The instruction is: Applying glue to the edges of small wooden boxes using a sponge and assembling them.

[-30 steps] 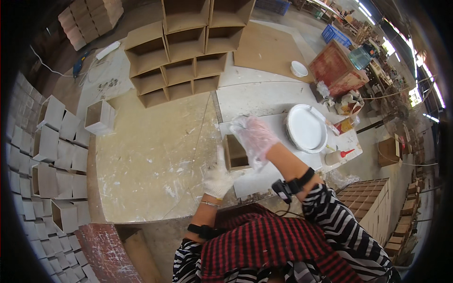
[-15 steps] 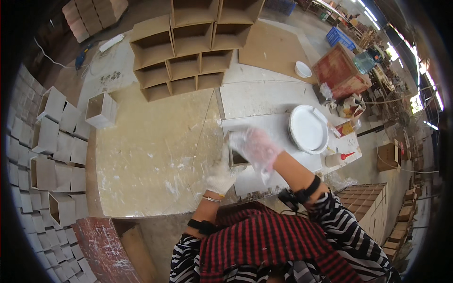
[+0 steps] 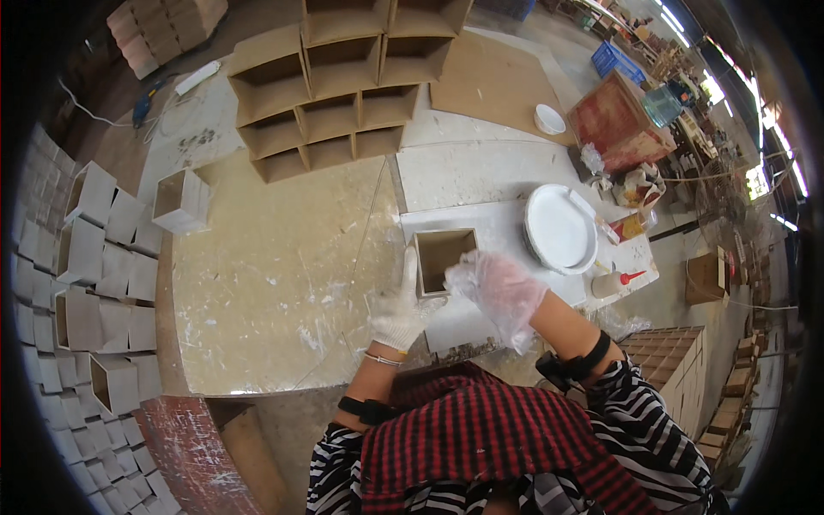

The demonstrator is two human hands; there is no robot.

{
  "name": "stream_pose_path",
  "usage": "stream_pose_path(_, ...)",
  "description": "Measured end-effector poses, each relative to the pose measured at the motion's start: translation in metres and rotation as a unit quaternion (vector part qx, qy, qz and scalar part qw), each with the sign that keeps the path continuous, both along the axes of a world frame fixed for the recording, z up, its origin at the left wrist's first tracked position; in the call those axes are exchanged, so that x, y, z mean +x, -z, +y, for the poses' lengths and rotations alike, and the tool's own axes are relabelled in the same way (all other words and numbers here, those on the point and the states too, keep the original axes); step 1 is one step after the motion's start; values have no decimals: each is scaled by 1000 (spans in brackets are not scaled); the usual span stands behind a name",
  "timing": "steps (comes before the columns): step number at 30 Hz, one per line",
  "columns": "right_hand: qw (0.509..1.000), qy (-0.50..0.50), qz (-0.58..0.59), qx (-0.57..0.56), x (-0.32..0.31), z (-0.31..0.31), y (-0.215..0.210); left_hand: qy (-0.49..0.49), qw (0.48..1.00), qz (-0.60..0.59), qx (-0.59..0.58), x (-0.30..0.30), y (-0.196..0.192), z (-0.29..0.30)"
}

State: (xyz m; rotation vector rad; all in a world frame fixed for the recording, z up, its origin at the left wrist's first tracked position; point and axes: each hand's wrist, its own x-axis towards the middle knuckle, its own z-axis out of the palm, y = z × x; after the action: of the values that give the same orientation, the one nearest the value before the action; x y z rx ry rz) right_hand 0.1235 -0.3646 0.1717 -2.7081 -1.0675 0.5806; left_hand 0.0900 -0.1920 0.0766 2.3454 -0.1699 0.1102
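Observation:
A small open-topped square wooden box sits on the white board at the table's near side, its hollow inside facing up. In a white knit glove, my left hand grips the box's near left corner, fingers stretched along its left wall. My right hand, in a loose clear plastic glove over pink, is at the box's near right corner, seeming to touch its rim. Crumpled plastic hides the right fingers, so their closure cannot be told. Right of the box stands a round tub of white liquid.
A bottle with a red nozzle stands near the tub. A stepped brown compartment shelf occupies the far side. One pale box sits at the table's left; many more are stacked beyond that edge. A white bowl lies far right.
My right hand has moved right and slightly nearer, from over the box's top to its near right corner, uncovering the inside. My left hand stays at the box's left side.

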Motion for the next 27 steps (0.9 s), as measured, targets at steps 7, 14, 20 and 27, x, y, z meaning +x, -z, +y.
stream_pose_path(7, 989, 126, 80, -20, -2, 23, -11, 92, 995, -38, 20, 14, 3, 1)
stream_pose_path(14, 998, -2, -56, -30, 3, -16, -6, 61, 997, -28, 29, 10, -9, -1)
stream_pose_path(20, 980, 160, 76, 93, -14, 7, -8, 56, 998, -42, 3, 8, 0, -1)
stream_pose_path(27, 991, 85, -38, 101, 29, -9, -21, 55, 996, -46, 51, 4, -9, 0)
